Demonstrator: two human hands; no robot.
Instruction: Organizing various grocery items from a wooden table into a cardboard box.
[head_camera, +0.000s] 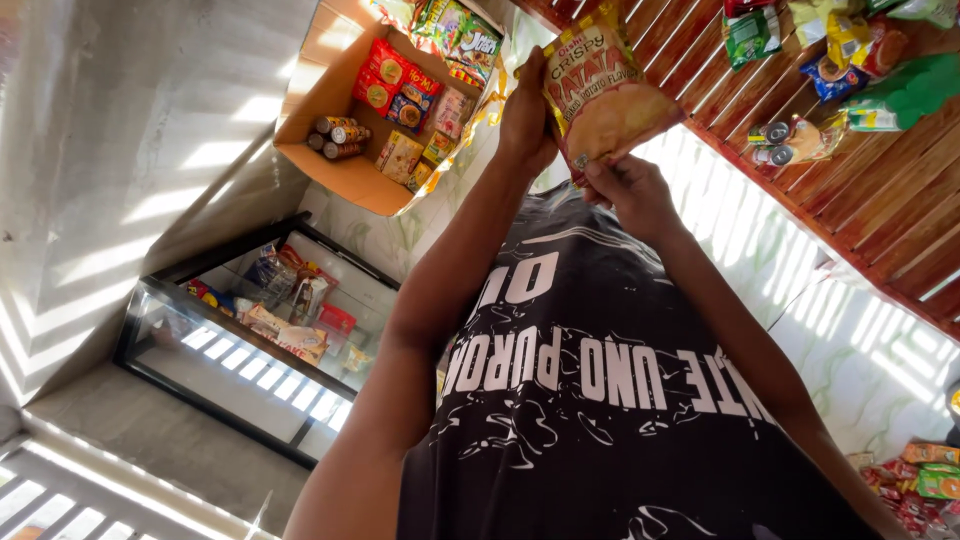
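Two hands, one yellow snack bag

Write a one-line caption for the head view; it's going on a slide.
Both hands, left hand and right hand, grip a yellow-orange snack bag above a black printed shirt.

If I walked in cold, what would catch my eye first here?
Probably the yellow-orange crinkly snack bag at top centre, held up by both hands: the left hand grips its side, the right hand pinches its lower edge. To the left, an open cardboard box holds packets and small tins, and below it sits a black-framed glass display case with more snacks.
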